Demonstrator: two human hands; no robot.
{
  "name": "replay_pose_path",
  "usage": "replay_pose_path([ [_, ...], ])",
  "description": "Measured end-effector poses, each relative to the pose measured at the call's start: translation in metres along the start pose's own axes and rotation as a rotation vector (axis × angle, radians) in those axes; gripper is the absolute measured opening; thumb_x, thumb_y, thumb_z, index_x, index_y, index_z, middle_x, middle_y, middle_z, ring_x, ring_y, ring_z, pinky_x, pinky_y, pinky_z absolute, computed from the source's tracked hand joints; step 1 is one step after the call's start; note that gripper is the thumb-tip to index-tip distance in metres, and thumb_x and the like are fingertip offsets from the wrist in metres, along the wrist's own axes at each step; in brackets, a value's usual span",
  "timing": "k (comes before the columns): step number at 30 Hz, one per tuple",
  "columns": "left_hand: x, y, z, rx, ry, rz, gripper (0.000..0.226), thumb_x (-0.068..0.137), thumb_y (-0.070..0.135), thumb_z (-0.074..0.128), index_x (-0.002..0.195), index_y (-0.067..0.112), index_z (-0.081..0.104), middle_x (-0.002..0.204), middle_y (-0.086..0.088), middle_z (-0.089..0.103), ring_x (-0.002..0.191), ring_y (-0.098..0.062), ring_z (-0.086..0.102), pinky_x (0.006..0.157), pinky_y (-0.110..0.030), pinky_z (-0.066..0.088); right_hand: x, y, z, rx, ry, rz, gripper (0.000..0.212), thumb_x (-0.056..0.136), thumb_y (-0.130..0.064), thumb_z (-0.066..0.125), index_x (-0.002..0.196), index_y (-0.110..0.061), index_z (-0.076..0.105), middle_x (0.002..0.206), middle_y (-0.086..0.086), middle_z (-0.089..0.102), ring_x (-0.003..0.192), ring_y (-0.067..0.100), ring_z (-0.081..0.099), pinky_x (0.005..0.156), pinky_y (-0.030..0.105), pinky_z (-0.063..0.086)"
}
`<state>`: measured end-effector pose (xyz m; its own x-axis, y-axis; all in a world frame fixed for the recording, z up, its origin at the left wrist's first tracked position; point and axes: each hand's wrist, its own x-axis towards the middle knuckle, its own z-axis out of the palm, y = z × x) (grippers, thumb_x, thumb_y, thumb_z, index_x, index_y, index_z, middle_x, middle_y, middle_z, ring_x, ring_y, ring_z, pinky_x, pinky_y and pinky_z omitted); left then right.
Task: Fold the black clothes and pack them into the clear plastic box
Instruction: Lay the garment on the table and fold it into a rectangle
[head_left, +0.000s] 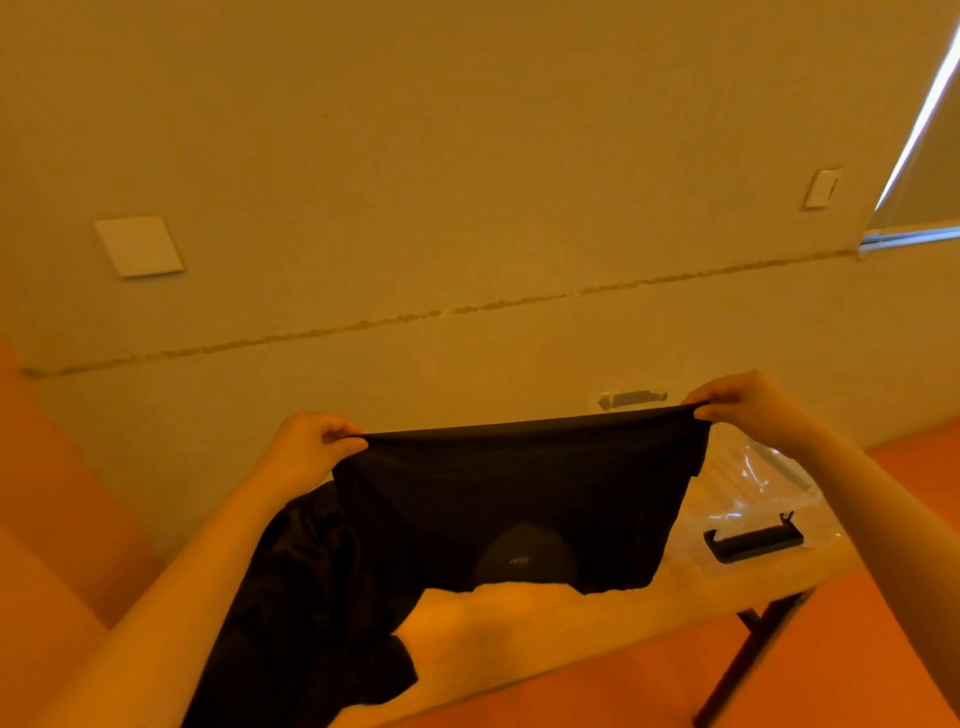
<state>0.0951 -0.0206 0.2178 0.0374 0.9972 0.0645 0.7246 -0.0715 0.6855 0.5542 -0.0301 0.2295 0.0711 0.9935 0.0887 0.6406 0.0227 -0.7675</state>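
Warm orange light washes a plain wall (467, 182) crossed by one rough horizontal seam, with two pale square wall plates (139, 246) on it and one window blind (930, 171) cut off at the right edge. From the head camera, one light wooden tabletop (561, 629) stands below, with only one dark leg (748, 660) showing. Two hands hold one black garment (519, 499) up above the tabletop by its top edge, stretched taut between them: the left hand (306, 447) pinches the left corner with curled fingers (345, 446), and the right hand (743, 402) pinches the right corner the same way. A rounded grey patch on the garment's lower middle is too dim to identify. One further heap of black clothes (296, 613) lies crumpled on the tabletop at the left, partly behind the left forearm and cut off by the bottom edge. One clear plastic box (753, 499) with a black latch handle (753, 543) sits at the tabletop's right end, partly hidden behind the garment and right arm.
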Motion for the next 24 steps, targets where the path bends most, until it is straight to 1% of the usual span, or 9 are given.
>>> replay_pose_path([
  [2, 0.000, -0.002, 0.000, -0.020, -0.020, -0.024, 0.015, 0.088, 0.015, 0.061, 0.101, 0.012, 0.067, 0.092, 0.000, 0.063, 0.087, -0.012, 0.057, 0.078, -0.022, 0.041, -0.001, 0.001, 0.000, 0.017, 0.000, 0.011, 0.031, 0.080, 0.011, 0.061, 0.083, -0.020, 0.067, 0.082, -0.001, 0.065, 0.080, 0.012, 0.060, 0.084, 0.034, 0.044],
  [7, -0.001, -0.009, -0.002, -0.025, -0.153, -0.051, 0.008, 0.085, 0.017, 0.064, 0.086, 0.024, 0.066, 0.087, 0.004, 0.066, 0.084, -0.012, 0.062, 0.077, -0.025, 0.049, -0.003, 0.004, 0.001, 0.011, -0.068, 0.054, 0.028, 0.081, 0.010, 0.060, 0.078, -0.016, 0.069, 0.083, 0.006, 0.068, 0.080, 0.018, 0.063, 0.080, 0.033, 0.048],
  [10, 0.002, -0.010, -0.006, -0.059, -0.222, -0.070, 0.009, 0.085, 0.016, 0.065, 0.084, 0.025, 0.067, 0.088, 0.001, 0.069, 0.084, -0.014, 0.064, 0.072, -0.024, 0.051, 0.000, 0.001, -0.003, -0.001, -0.084, 0.064, 0.028, 0.081, 0.011, 0.059, 0.079, -0.016, 0.068, 0.084, 0.007, 0.067, 0.079, 0.017, 0.063, 0.067, 0.020, 0.052],
  [12, 0.010, -0.010, -0.007, -0.073, -0.243, -0.078, 0.010, 0.085, 0.015, 0.065, 0.083, 0.025, 0.066, 0.087, 0.001, 0.068, 0.082, -0.013, 0.063, 0.065, -0.021, 0.048, 0.007, -0.001, -0.006, 0.013, -0.083, 0.073, 0.030, 0.081, 0.012, 0.058, 0.080, -0.016, 0.067, 0.082, 0.005, 0.066, 0.070, 0.011, 0.064, 0.057, 0.011, 0.051],
  [14, 0.023, -0.011, -0.007, -0.093, -0.253, -0.094, 0.010, 0.085, 0.014, 0.065, 0.083, 0.025, 0.066, 0.086, 0.001, 0.068, 0.080, -0.013, 0.062, 0.062, -0.020, 0.046, 0.021, -0.001, -0.008, 0.033, -0.095, 0.090, 0.030, 0.081, 0.013, 0.057, 0.080, -0.015, 0.068, 0.080, 0.005, 0.066, 0.062, 0.002, 0.065, 0.054, 0.009, 0.049],
  [17, 0.053, -0.019, 0.001, -0.124, -0.288, -0.145, 0.008, 0.085, 0.014, 0.064, 0.085, 0.021, 0.068, 0.083, 0.001, 0.070, 0.079, -0.013, 0.065, 0.062, -0.021, 0.049, 0.059, 0.009, -0.002, 0.019, -0.157, 0.126, 0.029, 0.081, 0.013, 0.058, 0.079, -0.014, 0.069, 0.083, 0.007, 0.068, 0.067, 0.008, 0.067, 0.057, 0.011, 0.052],
  [19, 0.079, -0.031, 0.013, -0.120, -0.333, -0.185, 0.008, 0.086, 0.014, 0.063, 0.086, 0.019, 0.069, 0.080, 0.004, 0.072, 0.074, -0.008, 0.066, 0.059, -0.016, 0.049, 0.099, 0.022, 0.011, -0.015, -0.204, 0.165, 0.025, 0.080, 0.011, 0.061, 0.080, -0.013, 0.070, 0.086, 0.009, 0.069, 0.077, 0.017, 0.066, 0.062, 0.014, 0.055],
  [21, 0.110, -0.047, 0.034, -0.101, -0.372, -0.241, 0.007, 0.087, 0.014, 0.062, 0.086, 0.018, 0.068, 0.081, 0.004, 0.071, 0.072, -0.006, 0.065, 0.054, -0.012, 0.046, 0.142, 0.040, 0.035, -0.057, -0.255, 0.214, 0.020, 0.080, 0.008, 0.063, 0.083, -0.010, 0.072, 0.085, 0.010, 0.070, 0.078, 0.018, 0.067, 0.067, 0.018, 0.056],
  [24, 0.162, -0.080, 0.076, -0.045, -0.419, -0.336, 0.007, 0.088, 0.014, 0.062, 0.084, 0.018, 0.065, 0.083, 0.004, 0.065, 0.074, -0.007, 0.060, 0.057, -0.015, 0.044, 0.209, 0.073, 0.088, -0.091, -0.351, 0.299, 0.019, 0.081, 0.010, 0.061, 0.094, 0.000, 0.069, 0.085, 0.012, 0.067, 0.079, 0.020, 0.066, 0.059, 0.014, 0.054],
])
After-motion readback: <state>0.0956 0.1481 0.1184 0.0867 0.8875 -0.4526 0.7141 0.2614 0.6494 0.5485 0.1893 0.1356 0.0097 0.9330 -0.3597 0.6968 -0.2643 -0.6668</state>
